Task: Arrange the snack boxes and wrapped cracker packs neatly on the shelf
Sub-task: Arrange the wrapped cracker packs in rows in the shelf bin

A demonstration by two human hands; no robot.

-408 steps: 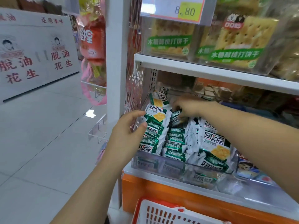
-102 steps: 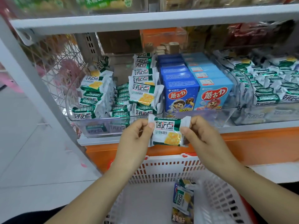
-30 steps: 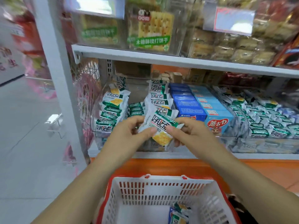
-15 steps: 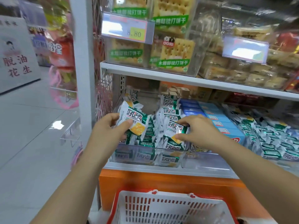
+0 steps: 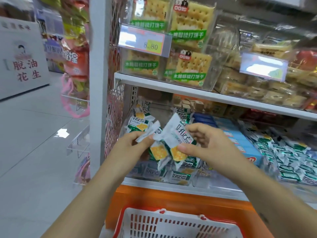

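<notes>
The left hand pinched the corner of one cracker pack between thumb and fingers. The right hand gripped a second pack, thumb on its front and fingers curled behind. The two packs overlapped, held just in front of a clear bin of matching packs on the lower shelf. Blue boxes sat to the right of the bin. A white basket stood below.

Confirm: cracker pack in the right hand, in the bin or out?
Out. The right hand pinches the cracker pack, tilted, in front of the packs lying in the clear bin.
</notes>
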